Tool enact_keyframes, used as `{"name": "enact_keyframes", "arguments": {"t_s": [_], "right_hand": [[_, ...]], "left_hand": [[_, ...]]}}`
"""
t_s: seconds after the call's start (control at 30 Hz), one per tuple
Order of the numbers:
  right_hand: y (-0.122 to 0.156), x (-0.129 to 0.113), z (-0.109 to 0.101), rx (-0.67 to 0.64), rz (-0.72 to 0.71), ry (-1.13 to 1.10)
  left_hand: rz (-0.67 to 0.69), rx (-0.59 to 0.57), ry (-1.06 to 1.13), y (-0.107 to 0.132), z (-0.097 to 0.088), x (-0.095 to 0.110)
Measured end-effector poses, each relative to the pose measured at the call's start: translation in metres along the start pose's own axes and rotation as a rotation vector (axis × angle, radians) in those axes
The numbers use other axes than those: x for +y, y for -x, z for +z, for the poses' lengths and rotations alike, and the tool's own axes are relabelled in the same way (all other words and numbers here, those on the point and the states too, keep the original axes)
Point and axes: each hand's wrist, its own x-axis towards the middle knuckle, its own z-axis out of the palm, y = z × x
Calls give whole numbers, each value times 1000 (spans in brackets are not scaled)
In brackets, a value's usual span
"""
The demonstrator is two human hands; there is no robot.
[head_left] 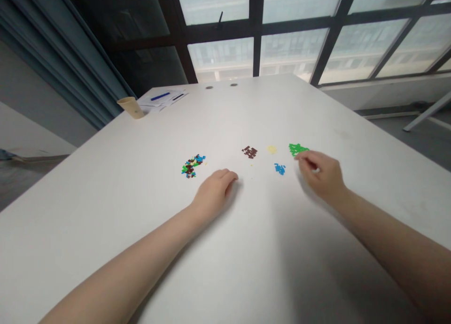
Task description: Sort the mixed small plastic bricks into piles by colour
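Small coloured pieces lie on a white table (148, 183). A mixed heap (192, 165) of green, blue, brown and yellow bits sits left of centre. Sorted groups lie to its right: a brown pile (250, 151), a yellow pile (271, 149), a blue pile (280, 168) and a green pile (298, 149). My left hand (214, 191) rests on the table with fingers curled under, between the mixed heap and the blue pile. My right hand (322, 173) is pinched together right beside the green pile, with a small white object showing between its fingers.
A paper cup (131, 107) stands near the far left table edge, next to papers with pens (162, 97). Large windows run behind the far edge. Two small round caps (221, 86) sit in the tabletop at the back.
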Motion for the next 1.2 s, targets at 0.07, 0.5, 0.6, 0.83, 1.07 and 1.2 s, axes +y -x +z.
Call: {"name": "enact_keyframes", "arguments": {"t_s": [0.07, 0.5, 0.6, 0.83, 1.07, 1.2], "right_hand": [[15, -27, 7, -293, -159, -171], [30, -44, 20, -864, -335, -268], [31, -45, 21, -871, -322, -270], [29, -46, 20, -857, -317, -271], [30, -46, 20, -841, -325, -260], [30, -44, 21, -859, -309, -262]], "left_hand": [[-84, 103, -373, -4, -12, -13], [-195, 217, -483, -18, -22, -72], [-170, 245, -435, -19, -21, -75], [-240, 87, 529, -12, -9, -19], [-406, -320, 1230, 10, 22, 26], [-391, -310, 1202, 8, 25, 17]]}}
